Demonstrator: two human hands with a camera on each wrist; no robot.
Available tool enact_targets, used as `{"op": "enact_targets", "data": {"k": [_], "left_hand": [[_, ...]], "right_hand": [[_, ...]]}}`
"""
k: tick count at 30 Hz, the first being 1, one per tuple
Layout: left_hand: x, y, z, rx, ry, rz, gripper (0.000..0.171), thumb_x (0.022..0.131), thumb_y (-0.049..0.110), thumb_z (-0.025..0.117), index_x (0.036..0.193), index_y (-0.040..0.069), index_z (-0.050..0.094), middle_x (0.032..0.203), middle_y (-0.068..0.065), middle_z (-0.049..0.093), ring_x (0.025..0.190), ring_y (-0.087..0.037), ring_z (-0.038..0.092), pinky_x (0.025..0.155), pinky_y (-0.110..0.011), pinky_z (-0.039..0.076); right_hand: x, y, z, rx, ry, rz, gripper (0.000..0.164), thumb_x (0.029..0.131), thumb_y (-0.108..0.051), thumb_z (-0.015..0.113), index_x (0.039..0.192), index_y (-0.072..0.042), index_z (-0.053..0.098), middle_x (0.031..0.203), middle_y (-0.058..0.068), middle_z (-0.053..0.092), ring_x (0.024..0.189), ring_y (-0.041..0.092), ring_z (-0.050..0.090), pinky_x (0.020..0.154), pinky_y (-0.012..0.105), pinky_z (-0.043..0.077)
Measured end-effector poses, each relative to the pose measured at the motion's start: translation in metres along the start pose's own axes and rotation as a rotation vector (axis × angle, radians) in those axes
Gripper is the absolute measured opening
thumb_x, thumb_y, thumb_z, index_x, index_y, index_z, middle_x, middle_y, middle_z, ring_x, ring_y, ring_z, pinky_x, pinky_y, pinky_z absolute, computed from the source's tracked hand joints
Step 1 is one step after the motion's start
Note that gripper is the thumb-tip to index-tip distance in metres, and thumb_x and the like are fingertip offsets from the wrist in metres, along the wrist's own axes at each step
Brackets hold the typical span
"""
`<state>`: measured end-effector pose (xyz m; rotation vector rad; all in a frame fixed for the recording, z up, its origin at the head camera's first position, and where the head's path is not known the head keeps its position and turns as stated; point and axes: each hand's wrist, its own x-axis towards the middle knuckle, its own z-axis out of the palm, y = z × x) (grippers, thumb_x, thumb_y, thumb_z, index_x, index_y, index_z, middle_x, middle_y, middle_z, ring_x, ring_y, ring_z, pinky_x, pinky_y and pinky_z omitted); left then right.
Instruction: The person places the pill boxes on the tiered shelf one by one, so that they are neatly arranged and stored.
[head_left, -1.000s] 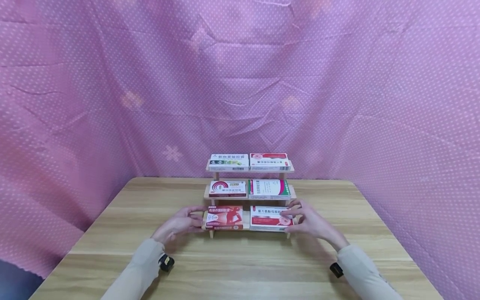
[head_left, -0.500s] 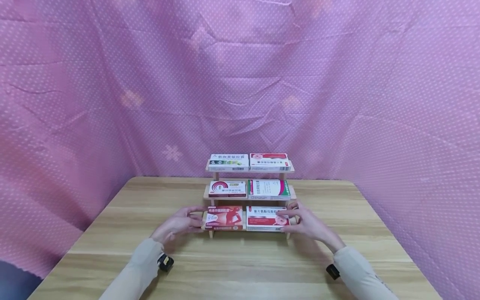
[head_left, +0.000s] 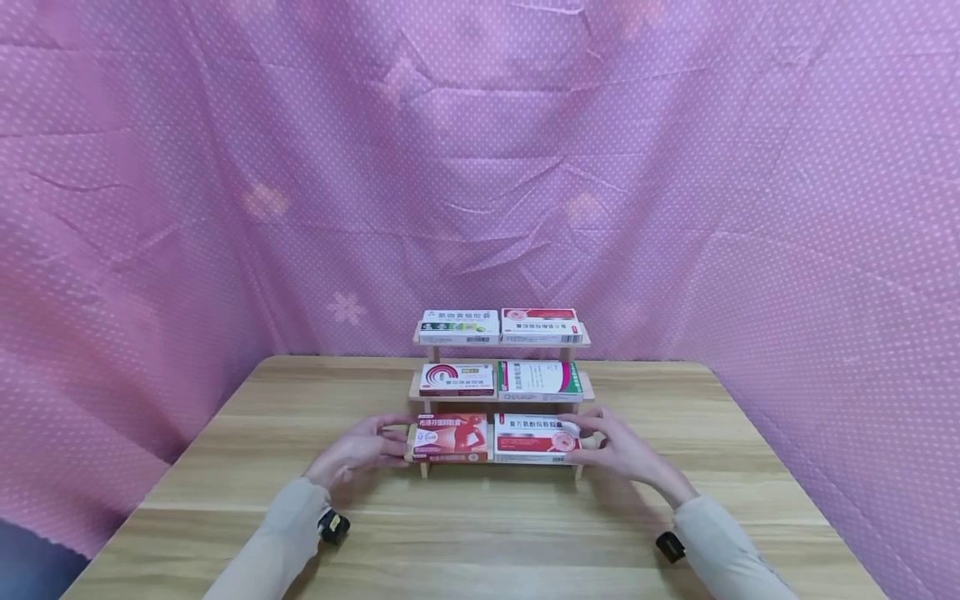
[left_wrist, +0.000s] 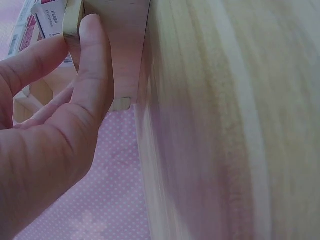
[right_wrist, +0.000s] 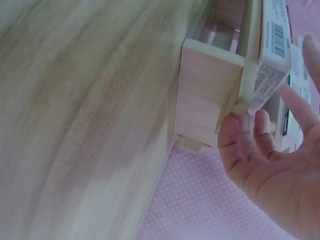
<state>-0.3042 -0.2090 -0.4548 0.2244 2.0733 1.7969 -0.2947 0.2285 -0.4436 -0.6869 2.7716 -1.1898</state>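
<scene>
A three-tier wooden display rack (head_left: 491, 446) holds medicine boxes. My left hand (head_left: 367, 450) is at the left end of its bottom shelf; in the left wrist view the fingertips (left_wrist: 91, 30) pinch the board's end. Beside it lies a red medicine box (head_left: 450, 437). My right hand (head_left: 618, 446) is at the rack's right end, next to a white-and-red medicine box (head_left: 528, 437). In the right wrist view, loosely bent fingers (right_wrist: 232, 132) touch the shelf end, the index finger reaches toward the box's end, and the thumb stands away from the box.
The middle shelf bears a white box with red arcs (head_left: 456, 379) and a green-edged box (head_left: 540, 379). On the top shelf lie a white-and-green box (head_left: 459, 325) and another red-and-white box (head_left: 540, 325). A pink curtain (head_left: 480, 167) hangs behind the wooden table (head_left: 480, 533).
The white-and-red box on the bottom shelf has slid slightly left, closer to the red box, with my right hand following. The right fingers have since eased off its top. My left hand stays put.
</scene>
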Motion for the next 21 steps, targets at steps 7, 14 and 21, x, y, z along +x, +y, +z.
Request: {"op": "enact_targets", "data": {"k": [7, 14, 21], "left_hand": [[0.001, 0.001, -0.002, 0.053, 0.011, 0.004, 0.071, 0.084, 0.000, 0.066, 0.147, -0.006, 0.033, 0.134, -0.031, 0.050, 0.099, -0.025, 0.067, 0.093, -0.046, 0.057], [0.000, -0.002, -0.005, 0.070, 0.024, -0.004, 0.067, 0.087, 0.010, 0.068, 0.145, -0.004, 0.037, 0.132, -0.025, 0.056, 0.100, -0.026, 0.067, 0.092, -0.044, 0.058], [0.002, 0.002, -0.006, 0.229, 0.153, 0.014, 0.062, 0.099, 0.033, 0.055, 0.149, 0.001, 0.035, 0.141, -0.026, 0.050, 0.119, -0.037, 0.058, 0.102, -0.052, 0.050]], "right_hand": [[-0.002, 0.009, -0.010, 0.019, 0.105, -0.060, 0.041, 0.093, -0.032, 0.066, 0.130, -0.013, 0.063, 0.130, 0.007, 0.059, 0.121, 0.031, 0.055, 0.092, 0.041, 0.056], [-0.006, 0.020, -0.015, -0.023, 0.176, 0.003, 0.042, 0.097, -0.033, 0.061, 0.131, -0.009, 0.062, 0.137, 0.015, 0.058, 0.126, 0.038, 0.053, 0.097, 0.050, 0.054], [-0.007, 0.028, -0.021, -0.149, 0.154, 0.049, 0.067, 0.101, -0.039, 0.050, 0.152, 0.000, 0.029, 0.155, 0.029, 0.026, 0.141, 0.050, 0.028, 0.115, 0.065, 0.025]]}}
